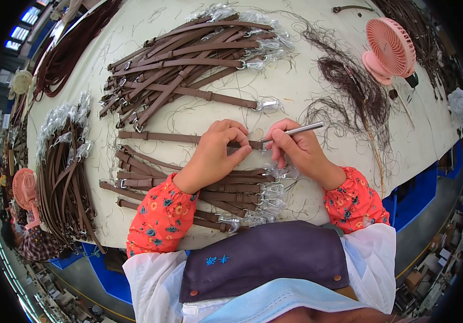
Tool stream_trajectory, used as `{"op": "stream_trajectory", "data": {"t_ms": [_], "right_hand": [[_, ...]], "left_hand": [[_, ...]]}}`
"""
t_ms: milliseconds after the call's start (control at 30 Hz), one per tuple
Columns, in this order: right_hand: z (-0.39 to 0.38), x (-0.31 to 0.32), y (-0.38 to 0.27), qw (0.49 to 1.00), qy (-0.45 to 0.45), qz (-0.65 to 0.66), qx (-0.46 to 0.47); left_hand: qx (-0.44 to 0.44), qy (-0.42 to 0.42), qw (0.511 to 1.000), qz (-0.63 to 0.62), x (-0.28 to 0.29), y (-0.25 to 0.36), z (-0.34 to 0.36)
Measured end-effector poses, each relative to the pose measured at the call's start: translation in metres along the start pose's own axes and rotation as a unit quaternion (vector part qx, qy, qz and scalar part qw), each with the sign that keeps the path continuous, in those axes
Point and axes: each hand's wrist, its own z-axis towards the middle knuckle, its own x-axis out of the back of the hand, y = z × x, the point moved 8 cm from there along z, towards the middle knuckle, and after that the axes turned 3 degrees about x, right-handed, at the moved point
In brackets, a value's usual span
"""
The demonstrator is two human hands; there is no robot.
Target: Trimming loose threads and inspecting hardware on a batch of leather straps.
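A brown leather strap [158, 137] lies straight across the table in front of me. My left hand [218, 153] pinches it near its right end, fingers closed. Between the fingers of my right hand [298, 148] is a slim silver pen-shaped tool [305, 128]. Its tip points left and comes close to the strap's end, though I cannot tell whether it touches. Clear plastic wrap covers the hardware at that end, partly hidden by my right hand. Just below, more straps [237, 188] lie in a row with wrapped clasps [269, 204] at their right ends.
A large pile of brown straps [177, 64] spreads above my hands, and a further bundle [70, 177] lies at left. Dark tangled threads [355, 86] cover the right side beside a pink fan [390, 48]. Another pink fan [25, 188] stands at far left. Loose threads litter the pale tabletop [323, 199].
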Motion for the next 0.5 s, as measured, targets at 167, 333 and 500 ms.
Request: {"op": "stream_trajectory", "data": {"t_ms": [167, 333, 500], "right_hand": [[-0.0007, 0.0012, 0.0010, 1.000, 0.005, -0.001, -0.005], [-0.0003, 0.0007, 0.0002, 1.000, 0.001, -0.012, -0.002], [0.0000, 0.0005, 0.0001, 1.000, 0.000, -0.008, 0.000]], "left_hand": [[0.035, -0.025, 0.997, -0.065, -0.0004, -0.0041, 0.0001], [0.008, -0.033, 0.999, -0.023, 0.0002, 0.0023, 0.0003], [0.004, -0.041, 0.999, -0.007, -0.0015, 0.0035, 0.0002]]}}
